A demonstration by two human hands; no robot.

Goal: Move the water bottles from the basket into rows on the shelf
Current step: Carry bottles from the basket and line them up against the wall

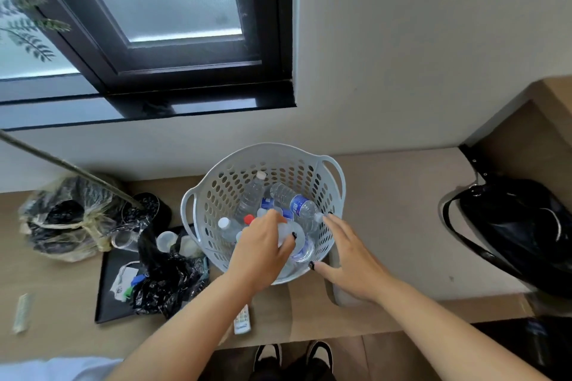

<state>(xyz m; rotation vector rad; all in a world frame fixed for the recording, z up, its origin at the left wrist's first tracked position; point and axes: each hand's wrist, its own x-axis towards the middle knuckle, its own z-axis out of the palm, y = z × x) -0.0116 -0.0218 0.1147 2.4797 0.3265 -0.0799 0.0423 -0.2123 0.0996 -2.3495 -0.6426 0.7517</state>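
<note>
The wooden counter (402,195) runs along the wall below a dark-framed window (173,25). A black handbag (520,226) sits at its right end.

A pale grey perforated basket (229,192) with two loop handles stands at the middle of the counter. It contains several clear plastic water bottles, lying at mixed angles. One bottle (252,195) with a white cap leans against the far wall. A second bottle (294,201) lies across the pile and carries a blue label with white writing, too small to read. A red cap (248,219) and further white caps show among the rest.

A black tray (108,288) lies left of the basket, touching its base. It holds a crumpled black plastic bag (167,275), clear lidded cups (167,240) and small paper items. A clear bag of dark material (65,216) sits further left.

The left hand (260,254) is inside the basket, fingers curled round a clear bottle (298,246) with a blue label near the front wall. The right hand (346,257) hovers over the basket's right rim, fingers spread wide and holding nothing.

A remote control (242,320) lies at the counter's front edge, below the left forearm.
</note>
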